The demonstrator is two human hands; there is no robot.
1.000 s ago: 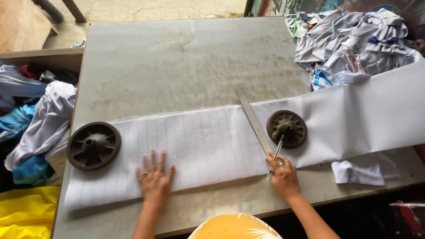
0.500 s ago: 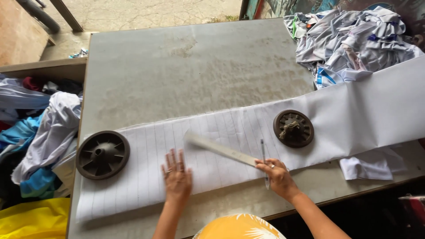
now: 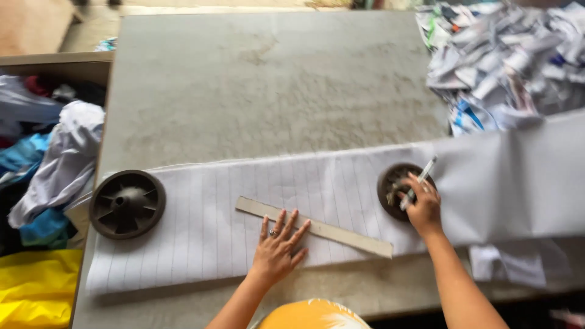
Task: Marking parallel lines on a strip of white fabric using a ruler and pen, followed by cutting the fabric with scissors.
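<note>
The far half of the table [image 3: 274,79] is bare grey top, so I could sweep a hand across it freely from the left edge almost to the right. At the far right corner a heap of cloth scraps [image 3: 506,55] blocks the way. Along the near edge the white lined cloth [image 3: 201,225] lies flat, with a round black weight [image 3: 127,203] by the left edge, a second weight [image 3: 399,190] under my right hand [image 3: 423,207], and the ruler [image 3: 341,234] slanting between them under my left hand [image 3: 277,253].

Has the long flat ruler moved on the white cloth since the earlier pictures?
Yes. The ruler left its steep slant beside the right round weight and now lies nearly flat along the cloth, left of that weight, under the left hand.
</note>
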